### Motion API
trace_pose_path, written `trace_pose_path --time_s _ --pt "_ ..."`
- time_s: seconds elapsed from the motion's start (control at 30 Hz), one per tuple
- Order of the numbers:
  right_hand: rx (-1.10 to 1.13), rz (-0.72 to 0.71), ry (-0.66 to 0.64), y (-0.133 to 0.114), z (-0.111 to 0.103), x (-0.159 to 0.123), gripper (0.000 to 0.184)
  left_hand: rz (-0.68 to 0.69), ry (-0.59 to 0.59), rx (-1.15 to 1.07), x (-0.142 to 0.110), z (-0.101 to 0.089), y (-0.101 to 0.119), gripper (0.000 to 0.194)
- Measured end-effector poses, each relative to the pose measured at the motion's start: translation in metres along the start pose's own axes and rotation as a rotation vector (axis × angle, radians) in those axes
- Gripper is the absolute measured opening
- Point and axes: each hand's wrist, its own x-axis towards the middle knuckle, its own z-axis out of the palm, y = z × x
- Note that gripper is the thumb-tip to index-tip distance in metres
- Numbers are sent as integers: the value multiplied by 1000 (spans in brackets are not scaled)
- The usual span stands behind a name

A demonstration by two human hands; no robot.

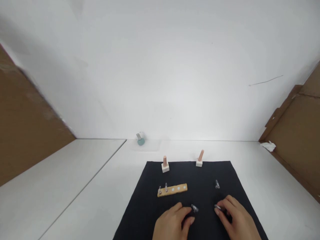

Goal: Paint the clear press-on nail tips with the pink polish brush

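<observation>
My right hand [233,216] pinches a small clear plastic piece [217,207] between thumb and forefinger. The fingers of my left hand [173,221] are bent, with a gap between thumb and forefinger. Right beside that forefinger lies another clear plastic piece [194,208]; whether they touch I cannot tell. Farther up the black mat [200,176] is a third clear piece [217,184]. A yellowish strip with white dots [178,188] lies left of centre, two clear pieces standing at its left end.
Flesh-coloured, finger-shaped pegs stand in a left white block [165,168] and a right white block [199,163] at the mat's far edge. A teal-based object [141,141] sits by the wall. Crumpled white tissue [268,146] lies far right. Brown cardboard [297,133] flanks the table.
</observation>
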Motion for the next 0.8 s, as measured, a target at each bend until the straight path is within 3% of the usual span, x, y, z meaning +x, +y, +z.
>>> trace_pose_path --time_s 0.27,0.43,0.53,0.63,0.73,0.8 --pt "-119 -81 63 -26 7 33 59 -46 26 -71 15 1 13 17" --pt "-119 -81 67 -29 11 32 61 -44 19 -111 17 -1 16 19" --pt "-88 -46 51 -24 -1 23 55 -81 11 -150 13 -10 2 19" --pt "-44 106 61 -13 -17 18 44 -131 9 -140 7 -21 -23 19" --pt "-42 241 50 0 -25 28 39 -166 4 -128 4 -27 -41 20" --pt "-32 257 6 6 -25 40 32 -159 3 -124 3 -27 -47 20"
